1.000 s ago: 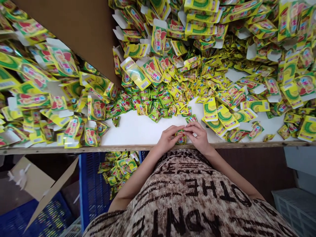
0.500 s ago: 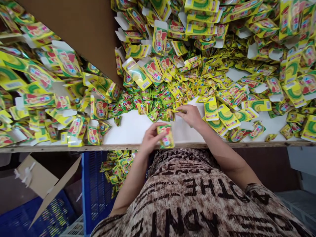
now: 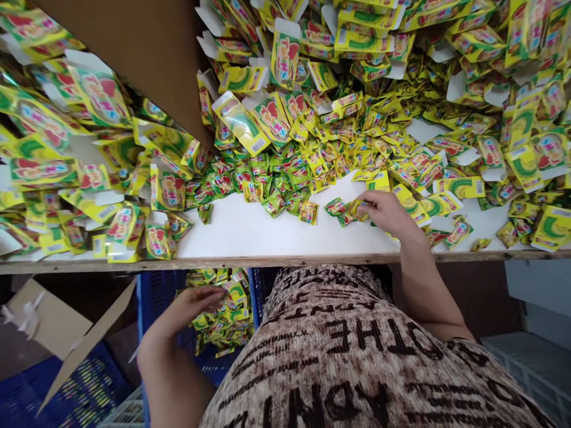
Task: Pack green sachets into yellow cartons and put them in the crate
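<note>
Over the blue crate below the table edge, my left hand (image 3: pixel 198 302) is open, its fingers stretched out and nothing in them. Beneath it lie several small yellow-green boxes (image 3: pixel 238 315). My right hand (image 3: pixel 387 211) is just above the white tabletop (image 3: pixel 267 238), its fingers pinching a small yellow candy packet (image 3: pixel 358 210). Against that packet lie green candy packets (image 3: pixel 334 206). A loose heap of green packets (image 3: pixel 272 178) spreads to the left of my right hand, and yellow packets (image 3: pixel 379 145) lie behind it.
Open-flapped yellow boxes (image 3: pixel 270 122) pile up at the back and right. More boxes (image 3: pixel 167 189) lie left of a brown cardboard panel (image 3: pixel 134 53). The blue crate (image 3: pixel 149 297) stands under the wooden table edge (image 3: pixel 289 260), near an open cardboard carton (image 3: pixel 53 309).
My left hand has moved down and left from the table to over the crate, and the small box has left it. My right hand has moved right, with green packets now beside its fingertips.
</note>
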{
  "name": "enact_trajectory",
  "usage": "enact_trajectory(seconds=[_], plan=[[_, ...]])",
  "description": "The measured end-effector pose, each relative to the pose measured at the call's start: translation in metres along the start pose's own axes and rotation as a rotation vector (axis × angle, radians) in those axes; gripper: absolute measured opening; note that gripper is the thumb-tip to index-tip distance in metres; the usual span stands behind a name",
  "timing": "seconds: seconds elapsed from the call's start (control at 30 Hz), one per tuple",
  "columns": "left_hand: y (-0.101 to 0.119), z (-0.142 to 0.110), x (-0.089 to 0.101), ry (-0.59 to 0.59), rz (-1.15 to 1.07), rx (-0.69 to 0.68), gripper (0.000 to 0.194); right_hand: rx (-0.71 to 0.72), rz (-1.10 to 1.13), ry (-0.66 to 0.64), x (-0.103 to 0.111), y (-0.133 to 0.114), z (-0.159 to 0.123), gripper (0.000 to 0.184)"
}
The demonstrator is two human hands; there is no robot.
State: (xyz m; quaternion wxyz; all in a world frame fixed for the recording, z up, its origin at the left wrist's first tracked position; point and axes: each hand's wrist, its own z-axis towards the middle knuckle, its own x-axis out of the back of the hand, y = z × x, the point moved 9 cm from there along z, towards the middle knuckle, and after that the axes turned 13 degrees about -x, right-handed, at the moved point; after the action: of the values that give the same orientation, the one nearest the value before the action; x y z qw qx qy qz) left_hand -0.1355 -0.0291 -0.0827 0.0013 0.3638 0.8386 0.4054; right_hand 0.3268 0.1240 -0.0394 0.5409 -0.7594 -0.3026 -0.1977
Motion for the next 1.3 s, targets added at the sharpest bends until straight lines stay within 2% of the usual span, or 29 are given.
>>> enact_trajectory(seconds=[0.03, 0.1, 0.17, 0.2, 0.3, 0.4, 0.5, 0.6, 0.7, 0.8, 0.87, 1.0, 1.17, 1.3], plan=[[0.025, 0.007, -0.008, -0.058, -0.037, -0.06, 0.054, 0.044, -0.132, -0.054, -0.01, -0.006, -0.002, 0.014], [0.089, 0.028, -0.03, -0.172, -0.085, -0.269, 0.039, 0.085, -0.335, -0.114, -0.03, -0.015, -0.002, 0.014], [0.147, 0.056, -0.064, -0.288, -0.139, -0.441, 0.033, 0.071, -0.452, -0.128, -0.048, -0.02, 0.0, 0.014], [0.167, 0.074, -0.079, -0.285, -0.176, -0.472, 0.031, 0.053, -0.475, -0.148, -0.056, -0.021, 0.0, 0.014], [0.198, 0.13, -0.11, -0.064, -0.257, -0.51, 0.025, -0.008, -0.4, -0.213, -0.065, -0.017, -0.005, 0.011], [0.207, 0.161, -0.129, 0.123, -0.161, -0.576, 0.019, -0.036, -0.261, -0.132, -0.052, -0.011, -0.01, 0.008], [0.211, 0.169, -0.134, 0.215, -0.023, -0.653, 0.025, -0.007, -0.272, -0.097, -0.053, -0.008, -0.014, 0.012], [0.212, 0.169, -0.132, 0.245, -0.03, -0.696, 0.049, -0.04, -0.32, -0.064, -0.062, -0.005, -0.015, 0.026], [0.204, 0.174, -0.135, 0.201, -0.178, -0.644, 0.056, -0.065, -0.339, -0.039, -0.071, -0.003, -0.02, 0.036], [0.196, 0.175, -0.14, 0.148, -0.284, -0.606, 0.048, -0.06, -0.331, -0.097, -0.081, -0.002, -0.029, 0.034], [0.194, 0.169, -0.138, 0.174, -0.255, -0.625, 0.039, -0.039, -0.328, -0.113, -0.085, -0.004, -0.035, 0.028], [0.193, 0.148, -0.12, 0.366, -0.048, -0.68, 0.023, -0.023, -0.22, -0.031, -0.08, -0.002, -0.042, 0.016], [0.201, 0.139, -0.13, 0.32, 0.244, -0.632, 0.02, -0.119, 0.043, 0.041, -0.066, 0.018, -0.04, 0.011], [0.204, 0.144, -0.131, 0.345, 0.397, -0.561, 0.009, -0.141, 0.095, 0.014, -0.073, 0.018, -0.037, 0.015]])
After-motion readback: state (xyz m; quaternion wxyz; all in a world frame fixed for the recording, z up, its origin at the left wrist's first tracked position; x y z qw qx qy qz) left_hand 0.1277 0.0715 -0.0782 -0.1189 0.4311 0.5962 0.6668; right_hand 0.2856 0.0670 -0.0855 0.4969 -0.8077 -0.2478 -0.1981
